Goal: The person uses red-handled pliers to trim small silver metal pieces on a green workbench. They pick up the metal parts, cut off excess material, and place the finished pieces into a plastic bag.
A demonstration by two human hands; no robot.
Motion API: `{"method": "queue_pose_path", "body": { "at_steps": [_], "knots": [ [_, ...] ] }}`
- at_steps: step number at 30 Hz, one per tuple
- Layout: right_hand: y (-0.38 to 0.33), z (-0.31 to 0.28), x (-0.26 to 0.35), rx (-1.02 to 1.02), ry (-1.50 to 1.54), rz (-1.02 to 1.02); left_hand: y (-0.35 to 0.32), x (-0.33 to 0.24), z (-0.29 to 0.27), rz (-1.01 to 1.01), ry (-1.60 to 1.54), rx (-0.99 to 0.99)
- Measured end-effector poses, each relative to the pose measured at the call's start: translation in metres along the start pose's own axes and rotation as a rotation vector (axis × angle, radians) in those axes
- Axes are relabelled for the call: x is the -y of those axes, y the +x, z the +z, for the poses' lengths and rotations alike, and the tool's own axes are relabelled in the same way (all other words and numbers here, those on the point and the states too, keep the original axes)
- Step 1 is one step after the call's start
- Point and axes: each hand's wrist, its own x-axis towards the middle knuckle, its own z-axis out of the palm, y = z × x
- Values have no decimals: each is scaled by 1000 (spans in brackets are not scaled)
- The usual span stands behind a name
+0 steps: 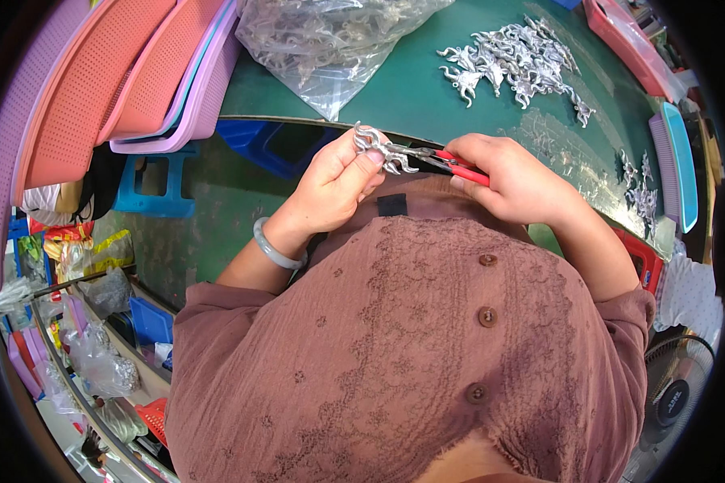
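Between the thumb and fingers of my left hand [334, 181] is a small silvery metal casting [372, 145] with curling arms. My right hand [503, 177] is closed round the red handles of a pair of pliers [457, 165]. The jaws of the pliers meet the right side of the casting, just beyond my left thumb; whether they grip or cut it cannot be made out. Both hands are held over the near edge of the green table [411, 80]. A loose heap of similar castings [519, 60] lies farther back on the table, and a smaller group [640, 191] lies at the right.
A clear plastic bag [330, 48] full of castings sits at the table's back left. Stacked pink and purple baskets [121, 88] crowd the left side. A blue plastic stool [157, 185] stands below them. Along the right edge are a blue-purple tray [678, 165] and a fan [675, 398].
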Motion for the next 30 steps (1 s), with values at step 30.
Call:
{"method": "queue_pose_path", "body": {
  "at_steps": [30],
  "knots": [
    [36, 21, 2, 140, 55, -34, -28, 15, -26, -4, -108, -115]
  ]
}}
